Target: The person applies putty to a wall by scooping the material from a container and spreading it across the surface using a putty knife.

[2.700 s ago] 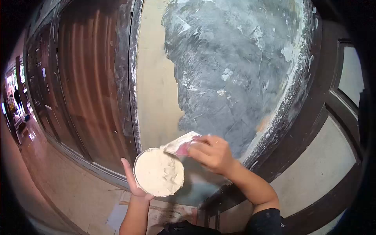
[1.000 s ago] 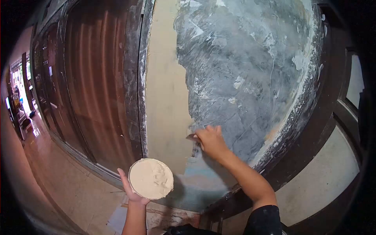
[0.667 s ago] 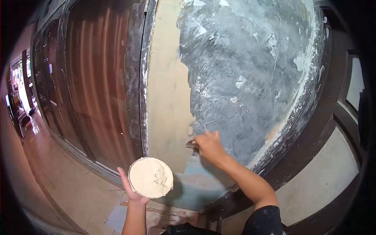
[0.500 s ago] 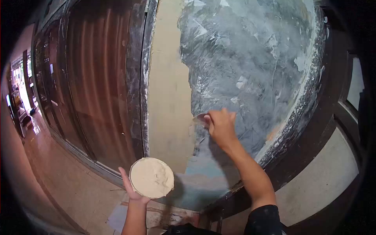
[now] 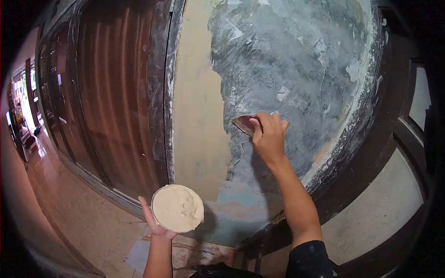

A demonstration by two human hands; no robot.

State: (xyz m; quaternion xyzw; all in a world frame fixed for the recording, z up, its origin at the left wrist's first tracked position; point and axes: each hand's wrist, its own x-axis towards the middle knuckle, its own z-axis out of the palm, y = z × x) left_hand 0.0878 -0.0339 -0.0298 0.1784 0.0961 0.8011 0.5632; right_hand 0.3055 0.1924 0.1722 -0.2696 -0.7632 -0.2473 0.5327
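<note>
A round container of cream-coloured paste (image 5: 177, 208) rests on my left hand (image 5: 158, 227), which supports it from below with the thumb out at its left side. My right hand (image 5: 270, 139) pinches a thin, dark reddish scraper (image 5: 244, 124) with a pale smeared edge. The scraper is at the wall, by the boundary between a smooth beige coated strip (image 5: 197, 116) and the rough grey-blue wall surface (image 5: 287, 69). Whether its edge touches the wall cannot be told.
Dark framed glass panels with a brown curtain (image 5: 116, 92) stand left of the wall. A dark wooden frame with pale panels (image 5: 378, 204) is at the right. Tiled floor (image 5: 88, 208) and a pale sheet (image 5: 138, 255) lie below; a bright opening shows far left.
My right hand and the scraper have moved up along the wall, and more of the scraper's face shows. My left hand still holds the container in nearly the same place.
</note>
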